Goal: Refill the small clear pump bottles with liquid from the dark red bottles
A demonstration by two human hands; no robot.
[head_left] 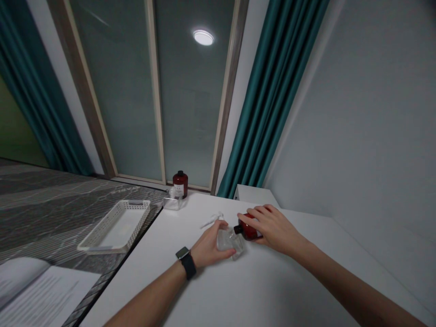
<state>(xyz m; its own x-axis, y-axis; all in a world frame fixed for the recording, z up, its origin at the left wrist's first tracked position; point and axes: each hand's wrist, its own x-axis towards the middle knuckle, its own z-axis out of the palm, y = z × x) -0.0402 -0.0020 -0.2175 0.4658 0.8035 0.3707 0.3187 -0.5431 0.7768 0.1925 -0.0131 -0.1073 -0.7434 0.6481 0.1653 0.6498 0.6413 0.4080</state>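
Note:
My right hand (270, 227) is wrapped round a dark red-brown bottle (248, 227), tilted well over with its black neck end (238, 230) pointing left. That end is right by a clear, see-through container (225, 240), which my left hand (209, 245) grips between thumb and fingers. Whether the two touch, or whether liquid is flowing, I cannot tell. Just beyond my left fingers a small white pump-like piece (213, 220) lies on the white table (272, 290). A black watch (185, 262) is on my left wrist.
At the table's far left corner stand another red-brown bottle (180, 185) with a black cap and a small clear holder (172, 201). Left of the table edge are a white perforated basket (86, 249) and an open book (51, 290). A white box-like unit (257, 194) stands by the wall.

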